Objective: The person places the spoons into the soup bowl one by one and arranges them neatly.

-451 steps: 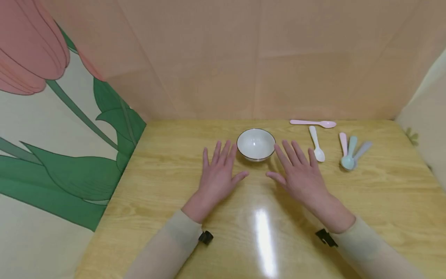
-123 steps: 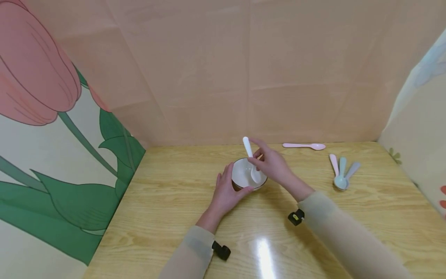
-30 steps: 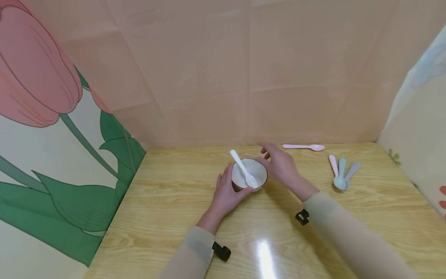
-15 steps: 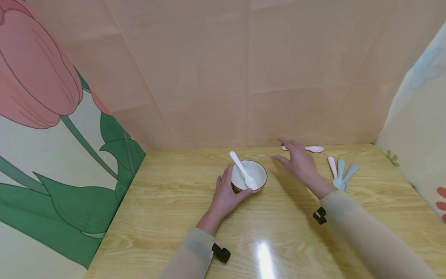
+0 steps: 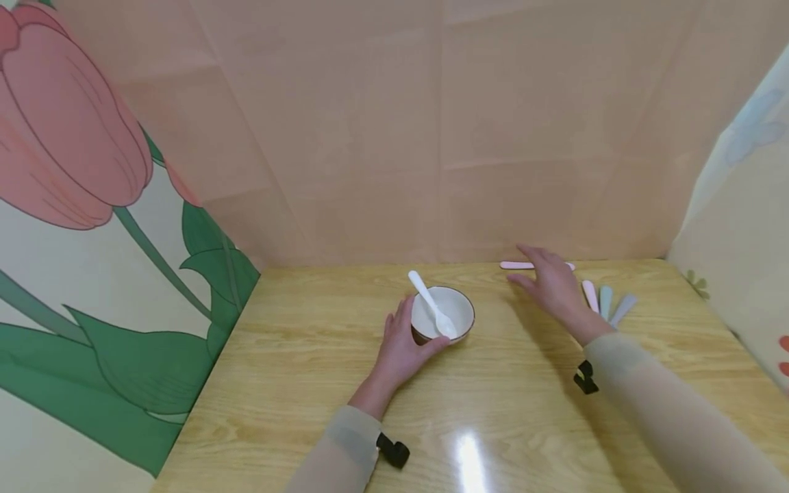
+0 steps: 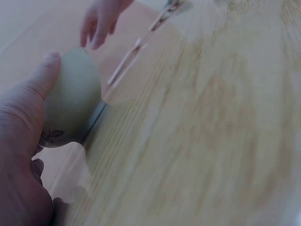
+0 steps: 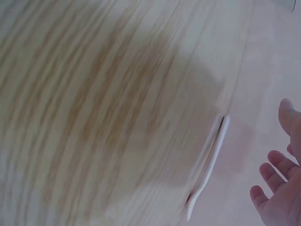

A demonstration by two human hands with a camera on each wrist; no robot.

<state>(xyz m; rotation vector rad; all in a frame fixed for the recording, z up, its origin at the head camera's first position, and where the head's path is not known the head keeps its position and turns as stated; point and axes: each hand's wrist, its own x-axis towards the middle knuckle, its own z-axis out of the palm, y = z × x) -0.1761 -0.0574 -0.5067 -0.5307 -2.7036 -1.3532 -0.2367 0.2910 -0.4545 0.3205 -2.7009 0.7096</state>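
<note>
My left hand (image 5: 399, 349) grips the near left side of a white bowl (image 5: 461, 309) with a dark rim, thumb at the front and fingers round the left wall. In the left wrist view the pale outer wall of the bowl (image 6: 74, 92) shows beside the thumb. A white spoon (image 5: 424, 291) leans inside it, handle over the back left rim. My right hand (image 5: 555, 286) hovers right of the bowl with fingers spread, holding nothing. It partly covers a pink spoon (image 5: 516, 266) lying at the table's back edge; the right wrist view shows that pink spoon (image 7: 210, 165) beside the fingers.
Right of centre, partly behind the right wrist, lie a pink spoon (image 5: 590, 294), a green spoon (image 5: 605, 299) and a greyish-purple spoon (image 5: 625, 307), fanned out. A pinkish-beige cloth (image 5: 370, 171) rises behind the wooden table (image 5: 296, 383). Tulip-printed fabric (image 5: 123, 308) hangs at left.
The right hand has let go of the white spoon, now resting in the bowl, and moved right from the bowl toward the back pink spoon. The left hand stays on the bowl.
</note>
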